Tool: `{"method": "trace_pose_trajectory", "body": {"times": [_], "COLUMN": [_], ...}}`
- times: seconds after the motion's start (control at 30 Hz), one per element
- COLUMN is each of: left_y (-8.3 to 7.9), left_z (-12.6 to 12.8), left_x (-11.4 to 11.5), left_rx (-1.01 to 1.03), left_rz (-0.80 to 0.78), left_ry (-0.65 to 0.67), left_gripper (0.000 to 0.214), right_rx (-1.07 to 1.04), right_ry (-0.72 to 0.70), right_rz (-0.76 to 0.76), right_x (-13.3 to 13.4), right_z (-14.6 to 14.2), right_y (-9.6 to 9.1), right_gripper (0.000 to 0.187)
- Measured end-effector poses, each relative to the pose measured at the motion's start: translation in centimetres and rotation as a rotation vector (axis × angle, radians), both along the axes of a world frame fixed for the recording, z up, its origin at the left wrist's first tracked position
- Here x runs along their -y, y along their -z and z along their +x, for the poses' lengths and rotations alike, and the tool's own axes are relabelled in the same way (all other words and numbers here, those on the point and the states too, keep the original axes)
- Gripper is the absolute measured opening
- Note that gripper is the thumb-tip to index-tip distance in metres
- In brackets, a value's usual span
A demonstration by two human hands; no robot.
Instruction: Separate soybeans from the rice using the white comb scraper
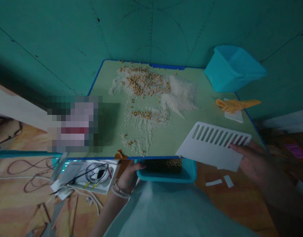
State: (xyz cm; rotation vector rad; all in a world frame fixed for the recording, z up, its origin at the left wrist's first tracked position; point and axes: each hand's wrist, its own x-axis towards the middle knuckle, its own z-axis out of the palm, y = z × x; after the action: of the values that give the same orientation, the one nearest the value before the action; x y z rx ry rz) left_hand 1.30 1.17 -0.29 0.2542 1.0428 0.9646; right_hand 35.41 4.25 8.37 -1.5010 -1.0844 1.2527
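My left hand (128,179), with a beaded bracelet at the wrist, grips the left end of a blue plastic tub (190,171). The tub is below the table's front edge, against my body, and many tan round beans lie inside it. In my right hand (252,161) is a white flat scraper (206,148) with a row of slots, tilted over the table's right front. Across the pale green table top (107,85) spread tan beans (145,80) mixed with white grains resembling rice (182,92). Smaller strips of both trail toward the front edge.
A blue bin (215,72) stands at the back right corner. Nearer lie an orange cloth (234,105) and a white card (235,116). A blurred-out object (77,125) is at the left edge. Below left, an open box (109,179) holds cables.
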Motion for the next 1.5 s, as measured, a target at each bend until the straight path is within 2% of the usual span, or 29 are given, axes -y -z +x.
{"method": "trace_pose_trajectory", "body": {"times": [0.17,0.33,0.5,0.6,0.7,0.83,1.07,1.23,1.5], "left_y": [-0.4,-0.9,-1.6,-2.0,-2.0,-1.9,-1.7,-2.1,-2.2], "left_z": [-0.4,-1.4,-2.6,-3.4,-4.0,-4.3,-3.9,-3.7,-3.5], "left_x": [0.3,0.8,1.7,2.3,2.5,2.3,1.9,1.7,1.8], "left_rx": [0.020,0.059,-0.017,-0.058,-0.080,-0.075,-0.047,-0.028,-0.011], "left_rz": [-0.025,-0.046,-0.035,-0.035,-0.031,-0.012,-0.029,-0.021,-0.012], "left_ry": [0.038,0.013,-0.108,-0.105,-0.082,-0.084,-0.084,-0.172,-0.154], "left_gripper": [0.031,0.036,0.041,0.023,0.011,0.010,0.027,0.052,0.046], "right_rx": [-0.170,-0.249,-0.259,-0.238,-0.221,-0.209,-0.157,-0.165,-0.184], "right_ry": [0.053,0.034,-0.014,-0.016,-0.023,-0.017,-0.066,-0.116,-0.059], "right_rz": [-0.145,-0.108,-0.116,-0.114,-0.125,-0.129,-0.126,-0.123,-0.099], "right_x": [-0.4,-3.1,-4.9,-5.2,-5.2,-5.1,-4.8,-4.7,-4.5], "right_z": [-2.6,-6.4,-10.2,-11.4,-11.7,-11.5,-10.8,-10.6,-11.0], "right_y": [-0.4,-0.5,-1.1,-1.6,-1.9,-1.8,-1.3,-0.9,-1.0], "right_gripper": [0.028,0.026,0.028,0.029,0.029,0.029,0.024,0.023,0.023]}}
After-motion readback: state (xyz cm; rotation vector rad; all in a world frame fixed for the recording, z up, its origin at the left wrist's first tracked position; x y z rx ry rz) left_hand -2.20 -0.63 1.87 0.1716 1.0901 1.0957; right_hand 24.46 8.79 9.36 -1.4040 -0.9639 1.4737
